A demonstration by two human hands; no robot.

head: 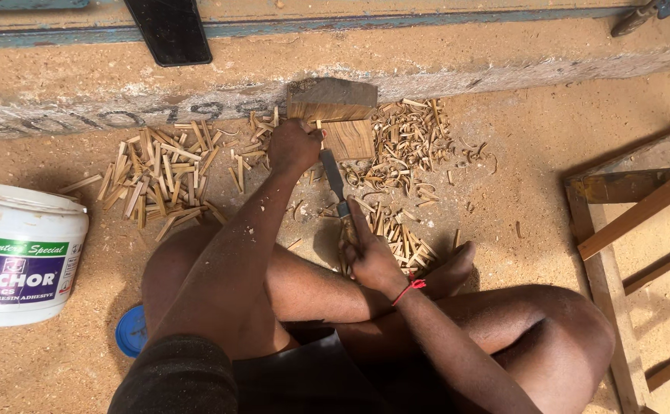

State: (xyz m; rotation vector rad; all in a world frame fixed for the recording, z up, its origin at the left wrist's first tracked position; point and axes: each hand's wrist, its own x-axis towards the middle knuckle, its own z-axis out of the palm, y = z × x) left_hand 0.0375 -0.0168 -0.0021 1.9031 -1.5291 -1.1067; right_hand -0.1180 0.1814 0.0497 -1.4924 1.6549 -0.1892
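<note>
Splitting step: left hand (pixel 293 146) steadies a peg, apparently, against the wood block (pixel 340 119); right hand (pixel 369 257) grips the chisel (pixel 333 178) below it. Next needs a controlled downward push.

Bright, warm daylight over the sandy floor (pixel 503 192); short soft shadows (darkest beneath the legs); focus sharp throughout.

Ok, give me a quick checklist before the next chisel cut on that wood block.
1. Left hand steadies the small piece on the block: ok.
2. Right hand grips the chisel handle: ok.
3. Blade tip set on the piece: cannot tell, hidden by the left hand.
4. Left fingers out of the blade's path: not ok, they sit right beside it.
5. Bare foot behind the blade: ok.
6. Block backed by the step: ok.
</note>
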